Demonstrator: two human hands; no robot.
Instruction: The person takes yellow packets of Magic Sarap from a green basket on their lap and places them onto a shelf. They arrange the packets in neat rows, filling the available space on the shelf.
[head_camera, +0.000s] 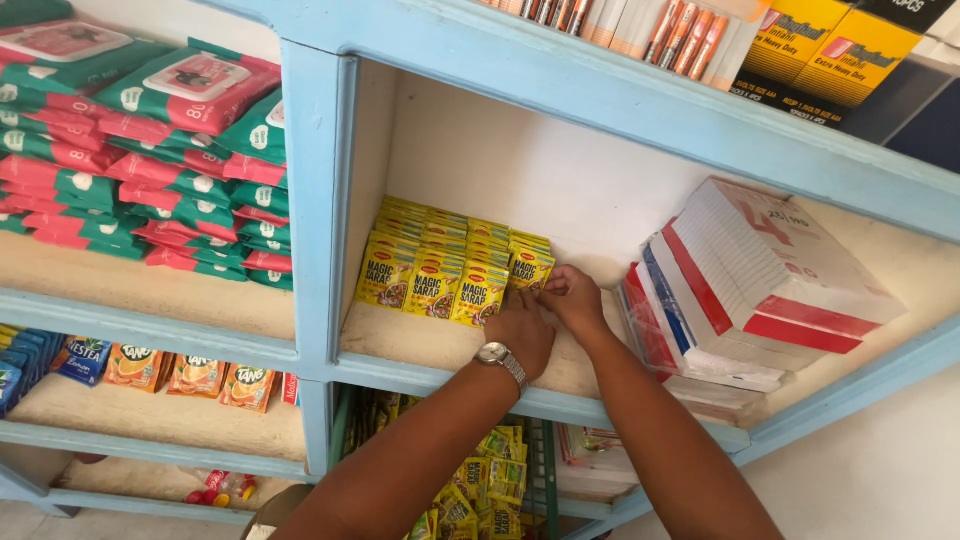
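Both your hands are up in the middle compartment of the light blue shelf unit (318, 200), meeting at the right end of the rows of yellow seasoning sachets (440, 262). Your left hand (522, 328), with a silver wristwatch (500, 360) on it, has its fingers curled against the nearest sachets at the front of the row. Your right hand (573, 298) pinches the rightmost sachet (530, 268) between its fingertips, and that sachet stands upright just beside the others. To the right in the same compartment lies a tilted stack of white and red boxes (760, 275). In the compartment to the left, green and red wipe packs (150, 150) are piled high.
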